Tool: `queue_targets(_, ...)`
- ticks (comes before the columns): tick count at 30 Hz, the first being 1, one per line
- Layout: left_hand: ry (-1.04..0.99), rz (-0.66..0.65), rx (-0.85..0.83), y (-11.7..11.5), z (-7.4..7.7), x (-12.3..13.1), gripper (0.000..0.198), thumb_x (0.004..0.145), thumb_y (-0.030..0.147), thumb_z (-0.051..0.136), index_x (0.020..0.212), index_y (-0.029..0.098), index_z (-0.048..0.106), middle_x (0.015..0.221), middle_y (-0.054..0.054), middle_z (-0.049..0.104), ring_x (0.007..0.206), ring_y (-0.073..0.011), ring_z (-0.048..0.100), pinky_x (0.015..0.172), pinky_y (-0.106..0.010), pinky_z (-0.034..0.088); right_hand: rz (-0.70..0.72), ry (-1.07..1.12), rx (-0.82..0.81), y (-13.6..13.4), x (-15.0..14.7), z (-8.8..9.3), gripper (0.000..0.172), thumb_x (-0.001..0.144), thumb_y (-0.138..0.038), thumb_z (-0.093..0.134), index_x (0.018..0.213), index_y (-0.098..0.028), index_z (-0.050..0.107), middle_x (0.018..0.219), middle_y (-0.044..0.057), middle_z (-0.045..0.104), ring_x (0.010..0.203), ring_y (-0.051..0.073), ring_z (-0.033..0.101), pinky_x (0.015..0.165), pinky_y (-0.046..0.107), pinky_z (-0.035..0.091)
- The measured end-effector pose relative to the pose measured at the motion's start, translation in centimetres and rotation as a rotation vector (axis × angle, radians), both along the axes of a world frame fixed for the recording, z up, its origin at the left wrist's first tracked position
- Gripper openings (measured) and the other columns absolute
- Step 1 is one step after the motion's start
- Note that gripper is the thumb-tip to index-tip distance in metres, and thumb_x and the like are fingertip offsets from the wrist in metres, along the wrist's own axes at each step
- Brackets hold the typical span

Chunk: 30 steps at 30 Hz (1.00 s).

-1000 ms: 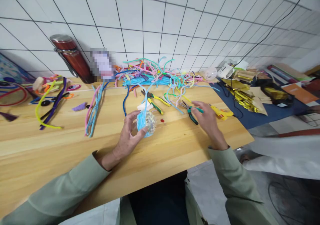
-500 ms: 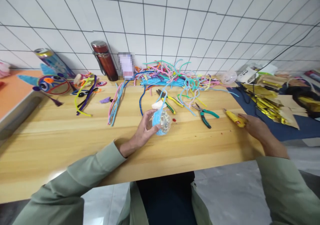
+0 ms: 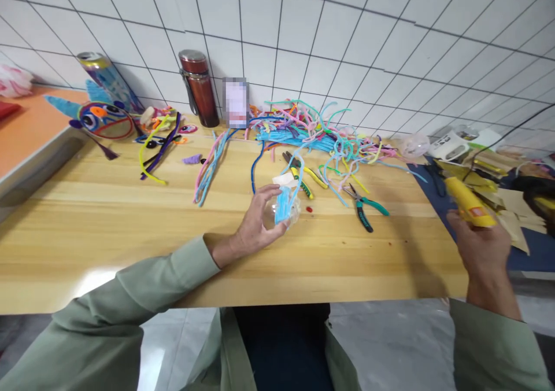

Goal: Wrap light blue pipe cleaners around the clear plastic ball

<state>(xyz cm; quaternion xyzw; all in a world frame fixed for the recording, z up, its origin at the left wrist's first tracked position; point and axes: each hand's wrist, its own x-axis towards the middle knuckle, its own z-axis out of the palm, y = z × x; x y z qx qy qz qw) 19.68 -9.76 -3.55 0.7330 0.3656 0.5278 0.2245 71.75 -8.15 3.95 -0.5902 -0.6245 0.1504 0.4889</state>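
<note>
Near the table's middle, my left hand [image 3: 255, 223] grips a clear round piece wound with light blue pipe cleaner [image 3: 283, 205], thumb below and fingers above; a loose blue end rises from it. My right hand [image 3: 481, 243] is closed on a yellow glue gun [image 3: 469, 202], lifted at the right with its nozzle towards the upper left. Between the hands lie teal-handled pliers [image 3: 366, 209], and behind the wound piece are yellow-green pliers [image 3: 303, 177]. A small red bit [image 3: 309, 209] lies just right of the wound piece.
Tangled pipe cleaners [image 3: 321, 136] lie along the tiled wall. A brown flask [image 3: 200, 90], a phone [image 3: 236, 103] and a can [image 3: 108, 81] stand behind. Gold and brown packets [image 3: 511, 206] lie on a blue mat at right.
My right hand has raised the glue gun off the table and moved it right. My left hand has turned the wound piece, so the blue band faces up more. The view has shifted slightly.
</note>
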Motion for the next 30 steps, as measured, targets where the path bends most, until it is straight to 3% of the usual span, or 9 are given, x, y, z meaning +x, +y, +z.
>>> queue_targets(1,0.016,0.011,0.046,0.0,0.0,0.1,0.067,0.095,0.029,0.077,0.154,0.027,0.045,0.155,-0.018,0.055,0.151,-0.0350,0.054,0.125,-0.062,0.049,-0.139,0.057,0.062,-0.2,-1.9,1.0,0.015,0.090,-0.037,0.085,0.098,-0.046,0.076,0.093,0.004,0.074,0.093,0.037,0.075,0.066,0.048,0.057)
queue_targets(3,0.032,0.030,0.110,0.1,0.0,0.2,0.070,0.092,0.026,0.077,0.154,0.027,0.046,0.152,-0.017,0.057,0.148,-0.0354,0.056,0.123,-0.062,0.050,-0.125,0.201,0.014,-0.3,-6.3,2.5,0.019,0.087,-0.040,0.089,0.103,-0.043,0.080,0.105,0.006,0.079,0.092,0.034,0.076,0.072,0.050,0.061)
queue_targets(6,0.041,0.034,0.123,0.4,0.0,0.2,0.072,0.090,0.025,0.078,0.154,0.027,0.046,0.150,-0.017,0.059,0.145,-0.0356,0.058,0.120,-0.061,0.053,0.178,0.419,-0.160,0.2,-13.3,3.2,0.036,0.077,-0.056,0.093,0.101,-0.031,0.084,0.090,0.007,0.080,0.071,0.028,0.074,0.065,0.045,0.063)
queue_targets(9,0.039,0.016,0.102,0.6,-0.1,0.1,0.070,0.091,0.027,0.077,0.153,0.028,0.047,0.149,-0.017,0.060,0.145,-0.0355,0.059,0.120,-0.062,0.053,0.476,0.514,-0.408,1.1,-19.9,2.6,0.045,0.076,-0.062,0.094,0.099,-0.026,0.083,0.113,0.011,0.085,0.085,0.029,0.082,0.067,0.041,0.067)
queue_targets(13,0.029,-0.027,0.035,0.7,-0.6,0.0,0.072,0.091,0.029,0.079,0.155,0.028,0.045,0.150,-0.017,0.059,0.144,-0.0357,0.060,0.122,-0.061,0.053,0.673,0.581,-0.537,2.5,-26.4,1.7,0.049,0.079,-0.063,0.093,0.105,-0.023,0.083,0.130,0.014,0.083,0.106,0.035,0.085,0.078,0.046,0.072)
queue_targets(16,0.013,-0.046,-0.022,0.8,-1.1,0.0,0.080,0.091,0.032,0.079,0.161,0.027,0.040,0.156,-0.019,0.056,0.148,-0.0375,0.058,0.125,-0.062,0.051,0.735,0.625,-0.541,3.4,-28.7,1.7,0.051,0.080,-0.066,0.092,0.105,-0.024,0.082,0.126,0.013,0.085,0.109,0.036,0.085,0.081,0.047,0.073)
queue_targets(20,0.041,-0.069,-0.022,0.9,-1.1,-0.1,0.088,0.093,0.036,0.079,0.167,0.026,0.032,0.163,-0.021,0.051,0.153,-0.0403,0.053,0.128,-0.064,0.047,0.758,0.681,-0.600,3.6,-29.6,2.5,0.050,0.081,-0.065,0.092,0.106,-0.024,0.083,0.121,0.013,0.086,0.114,0.036,0.084,0.086,0.046,0.072)
queue_targets(26,0.025,-0.157,-0.029,1.3,0.0,-0.1,0.078,0.101,0.031,0.072,0.169,0.030,0.034,0.164,-0.017,0.053,0.154,-0.0366,0.053,0.130,-0.062,0.046,0.770,0.678,-0.645,3.6,-30.2,3.6,0.047,0.077,-0.060,0.097,0.101,-0.023,0.083,0.117,0.014,0.087,0.120,0.039,0.081,0.093,0.050,0.071)
queue_targets(30,-0.068,-0.194,-0.174,1.6,0.5,0.1,0.066,0.102,0.036,0.072,0.162,0.031,0.045,0.164,-0.015,0.056,0.154,-0.0362,0.055,0.130,-0.062,0.046,0.787,0.614,-0.632,4.2,-30.8,4.3,0.050,0.074,-0.064,0.097,0.101,-0.024,0.085,0.115,0.011,0.087,0.117,0.038,0.081,0.088,0.047,0.071)
